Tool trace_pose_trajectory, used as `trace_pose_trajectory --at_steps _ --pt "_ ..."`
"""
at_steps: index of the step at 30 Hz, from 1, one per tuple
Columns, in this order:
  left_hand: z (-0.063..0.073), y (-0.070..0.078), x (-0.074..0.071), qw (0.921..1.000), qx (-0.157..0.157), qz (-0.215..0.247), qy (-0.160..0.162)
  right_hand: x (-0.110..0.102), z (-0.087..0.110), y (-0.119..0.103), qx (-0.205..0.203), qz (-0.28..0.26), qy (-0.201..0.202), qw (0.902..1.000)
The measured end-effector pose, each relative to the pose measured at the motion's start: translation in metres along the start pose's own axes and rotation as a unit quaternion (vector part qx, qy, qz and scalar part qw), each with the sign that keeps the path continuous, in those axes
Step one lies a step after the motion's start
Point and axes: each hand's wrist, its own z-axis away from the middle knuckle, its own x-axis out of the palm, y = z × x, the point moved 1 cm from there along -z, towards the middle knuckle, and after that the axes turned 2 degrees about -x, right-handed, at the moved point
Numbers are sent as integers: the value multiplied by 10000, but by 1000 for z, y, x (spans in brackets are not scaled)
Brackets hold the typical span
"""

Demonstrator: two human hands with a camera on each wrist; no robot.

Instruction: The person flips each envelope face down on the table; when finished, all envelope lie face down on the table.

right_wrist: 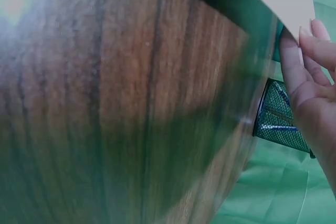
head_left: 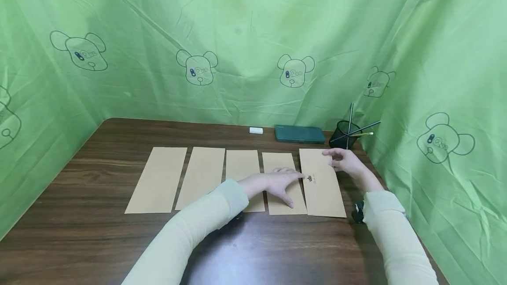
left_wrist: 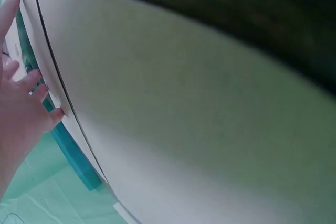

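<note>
Several brown kraft envelopes lie side by side in a row on the table. The rightmost envelope bears a small dark crown print. My right hand pinches that envelope's right edge near its top corner; in the right wrist view, thumb and fingers of the right hand take the paper's edge between them. Spread over the neighbouring envelope, my left hand has its fingers extended, their tips right at the left edge of the rightmost envelope. The left forearm partly hides the middle envelope.
Behind the row lie a white eraser-like block and a dark green flat case. A black mesh pen cup with pens and a pencil stands close behind my right hand. Green curtains enclose the wooden table.
</note>
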Motion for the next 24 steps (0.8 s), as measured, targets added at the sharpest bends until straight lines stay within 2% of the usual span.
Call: trace_pose_trajectory --at_steps 4,9,14,19,24 --pt "-2 0 1 9991 169 298 247 -1 5 0 170 -175 8 9997" --pt "-3 -1 -3 9965 268 552 570 0 8 1 52 -168 -63 9998" --pt "-4 0 -10 9938 361 711 775 7 9 -7 -30 163 -473 9987" --pt "-5 3 -15 9928 366 718 887 17 10 -24 300 418 -850 9950" --pt "-5 6 -18 9932 292 728 857 27 10 -42 784 392 -1073 9904"
